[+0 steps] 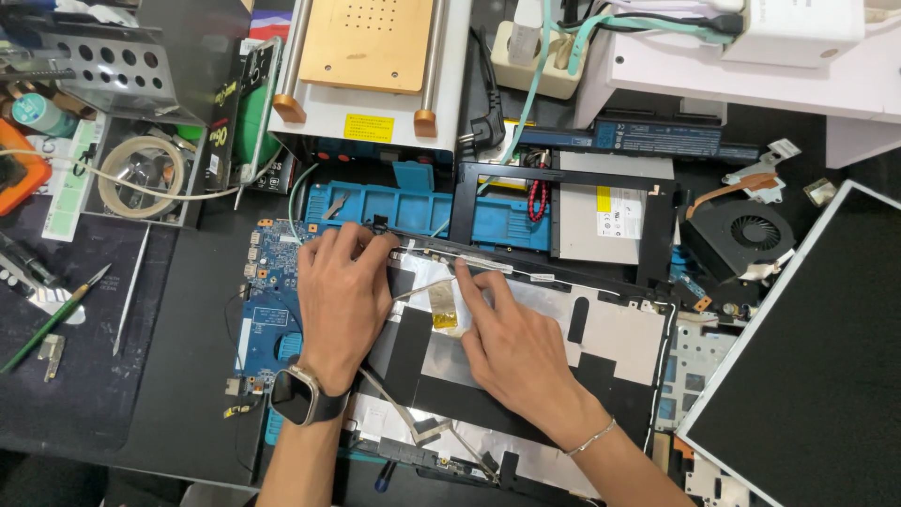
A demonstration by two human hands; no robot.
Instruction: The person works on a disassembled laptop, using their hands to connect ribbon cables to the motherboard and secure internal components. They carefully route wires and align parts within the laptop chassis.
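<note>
A person's two bare hands work over a dismantled laptop on a dark bench. The left hand (pixel 343 300), a smartwatch (pixel 298 399) on its wrist, lies palm down with fingers curled together at the upper edge of the laptop display back cover (pixel 619 338), its fingertips touching a thin cable and hinge strip (pixel 441 249); whether they pinch it cannot be told. The right hand (pixel 516 347), a thin bracelet (pixel 591 438) at its wrist, rests flat on the silver-and-black cover, its index finger stretched out and pressing just beside a flat ribbon cable with a yellow tab (pixel 441 308) that lies between the two hands. Under the left palm sits a blue motherboard (pixel 267 310). Beyond the fingertips lie a blue plastic frame (pixel 413 207) and an optical drive (pixel 610 211); farther off to the right hand's outer side are a cooling fan (pixel 751 235) and a detached screen panel (pixel 817 357). Well away from the left hand lie tweezers (pixel 131 291) and a roll of tape (pixel 141 174).
</note>
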